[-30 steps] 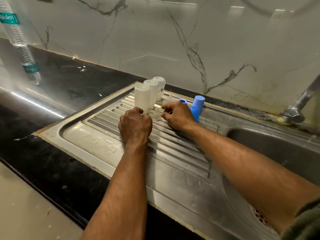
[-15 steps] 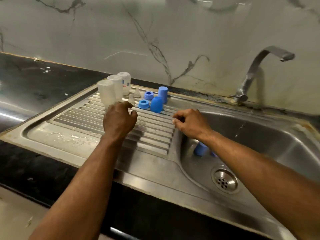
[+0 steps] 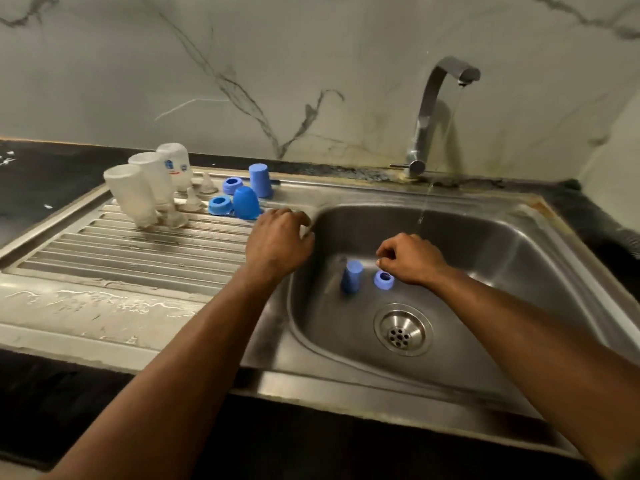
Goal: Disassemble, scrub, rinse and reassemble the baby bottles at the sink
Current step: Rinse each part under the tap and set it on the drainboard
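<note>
Blue ring (image 3: pixel 383 280) and upright blue cap (image 3: pixel 351 276) were seen in the basin, lower centre; ring just below the right hand (image 3: pixel 410 259), fingers loosely curled, nothing held. Left hand (image 3: pixel 277 242) relaxed, farther off.

left hand (image 3: pixel 277 237) moved to basin edge, right hand (image 3: pixel 412 259) over basin

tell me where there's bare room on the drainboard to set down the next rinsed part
The ribbed drainboard is bare in front of the bottles and left of the left hand, down to the wet flat strip at its near edge. The back is crowded: bottles, clear teats, blue rings and blue caps stand close together.
</note>
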